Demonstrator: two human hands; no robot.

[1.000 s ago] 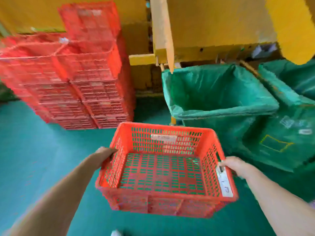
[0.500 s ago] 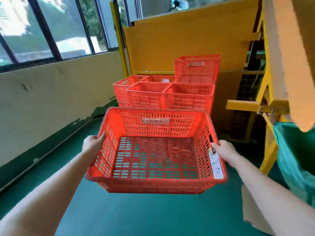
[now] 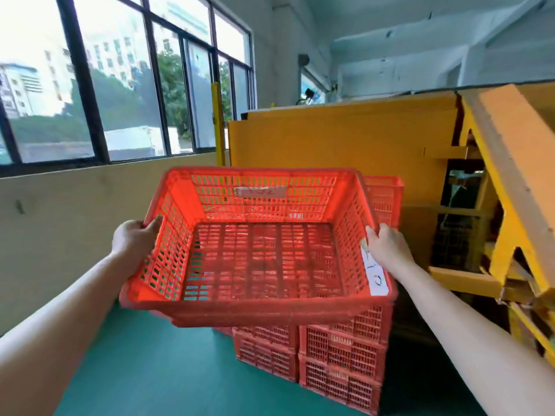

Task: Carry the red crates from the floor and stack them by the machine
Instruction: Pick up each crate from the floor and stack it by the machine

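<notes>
The crate (image 3: 264,256) is held in the air, its long axis running side to side between the hands. The left hand (image 3: 133,235) and right hand (image 3: 387,244) each have fingers (image 3: 371,232) clamped on an end rim. The stack (image 3: 339,355) lies just ahead and below, against the machine (image 3: 345,139). Both hands look equally near it.

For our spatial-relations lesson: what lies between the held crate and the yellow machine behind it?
Stacks of red crates stand there, below and behind the held crate and in front of the yellow machine; the head view shows it.
</notes>
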